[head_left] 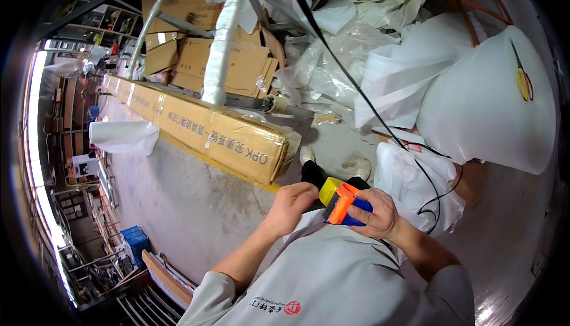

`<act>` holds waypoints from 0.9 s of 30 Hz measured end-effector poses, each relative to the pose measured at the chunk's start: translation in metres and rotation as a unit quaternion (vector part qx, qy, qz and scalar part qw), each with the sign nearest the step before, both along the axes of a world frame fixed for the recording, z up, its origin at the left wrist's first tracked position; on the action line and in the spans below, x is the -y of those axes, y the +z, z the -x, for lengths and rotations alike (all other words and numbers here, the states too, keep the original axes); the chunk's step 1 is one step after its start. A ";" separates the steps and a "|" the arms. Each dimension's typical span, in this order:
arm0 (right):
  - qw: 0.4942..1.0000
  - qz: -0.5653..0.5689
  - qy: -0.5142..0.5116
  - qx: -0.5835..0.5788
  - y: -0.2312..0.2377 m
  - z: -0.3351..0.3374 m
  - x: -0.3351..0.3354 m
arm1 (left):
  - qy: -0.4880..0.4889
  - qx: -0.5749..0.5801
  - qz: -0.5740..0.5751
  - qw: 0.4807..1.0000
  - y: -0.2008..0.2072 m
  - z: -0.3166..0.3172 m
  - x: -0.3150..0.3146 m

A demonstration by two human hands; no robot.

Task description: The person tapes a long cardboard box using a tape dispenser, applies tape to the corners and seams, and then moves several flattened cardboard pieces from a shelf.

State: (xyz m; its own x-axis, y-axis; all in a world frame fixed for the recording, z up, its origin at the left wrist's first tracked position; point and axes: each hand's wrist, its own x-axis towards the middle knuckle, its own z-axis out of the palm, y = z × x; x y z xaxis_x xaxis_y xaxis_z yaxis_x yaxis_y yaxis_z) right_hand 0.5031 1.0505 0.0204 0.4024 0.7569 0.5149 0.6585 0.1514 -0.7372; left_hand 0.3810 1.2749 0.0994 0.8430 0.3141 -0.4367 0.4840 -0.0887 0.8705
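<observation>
My right hand (380,213) is wrapped round a tape dispenser (342,205) with an orange and blue body, held close to my belly. A roll of yellow tape (330,189) sits on its far left side. Just left of the roll, my left hand (291,206) is closed with its fingers curled; whatever they pinch, if anything, does not show. Beyond that hand lies the near end of a long cardboard box (202,131), which stretches away to the far left. A yellowish strip (228,173) runs along the box's lower edge.
A wrapped white post (222,41) rises behind the box, before flattened cardboard (237,65). Large foam rolls (484,106) fill the right, with scissors (522,79) on one. A black cable (350,79) hangs across. A white roll (123,137) and a blue crate (135,241) are left.
</observation>
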 end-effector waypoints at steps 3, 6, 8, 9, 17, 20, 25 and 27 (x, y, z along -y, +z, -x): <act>1.000 -0.011 0.016 -0.003 0.002 0.002 -0.006 | -0.020 -0.100 0.080 0.992 0.003 0.004 0.001; 0.999 -0.001 0.032 -0.007 0.002 0.001 -0.012 | -0.002 -0.043 0.085 0.995 0.012 0.006 -0.001; 0.998 0.028 0.049 0.003 0.003 -0.001 -0.012 | 0.024 0.070 0.058 0.996 0.018 0.009 -0.013; 0.997 0.051 0.058 0.014 0.004 -0.005 -0.010 | 0.165 0.079 0.024 0.983 0.021 0.016 -0.026; 0.990 0.106 0.087 -0.015 -0.008 0.004 0.015 | 0.115 -0.034 -0.070 0.990 0.047 0.045 -0.114; 0.996 0.047 0.081 0.002 0.008 -0.002 -0.008 | 0.049 -0.057 0.022 0.997 0.002 0.041 -0.064; 0.994 0.059 0.095 0.015 0.016 -0.008 -0.017 | -0.004 -0.029 -0.002 1.000 0.013 0.020 -0.046; 0.991 0.064 0.112 0.016 0.017 -0.008 -0.021 | -0.084 -0.045 -0.048 0.994 0.019 0.019 -0.034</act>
